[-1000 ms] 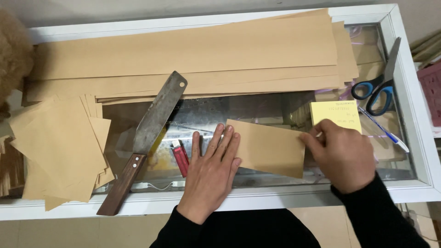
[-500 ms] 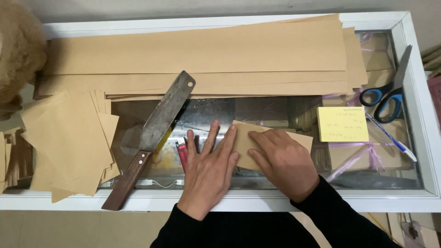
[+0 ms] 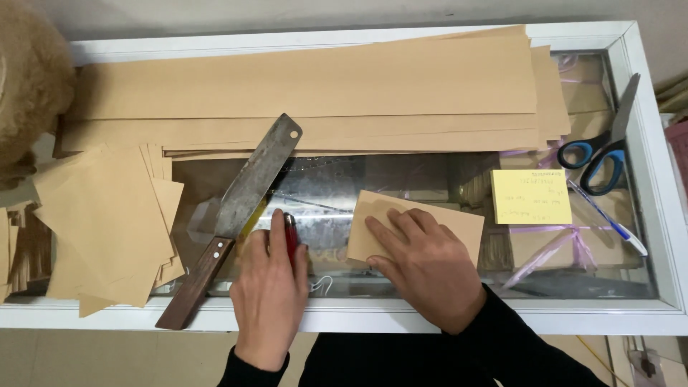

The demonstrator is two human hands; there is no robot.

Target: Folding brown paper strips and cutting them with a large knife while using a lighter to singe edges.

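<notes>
My right hand (image 3: 424,266) lies flat, fingers spread, on a small folded piece of brown paper (image 3: 459,221) that rests on the glass counter top (image 3: 337,188). My left hand (image 3: 269,290) is to the left of the paper. Its index finger and thumb close around a thin red stick-like thing (image 3: 290,231) lying on the glass. A cleaver with a grey blade (image 3: 259,175) and a dark wooden handle (image 3: 193,283) lies slanted just left of my left hand.
Long brown paper strips (image 3: 322,93) are stacked along the back. Cut brown sheets (image 3: 107,222) are piled at the left. At the right lie a yellow note pad (image 3: 530,197), blue-handled scissors (image 3: 602,150) and a pen (image 3: 609,218). A white frame (image 3: 666,215) edges the counter.
My left hand has slid left off the folded paper onto the red stick. My right hand moved from the paper's right end to lie flat over its middle.
</notes>
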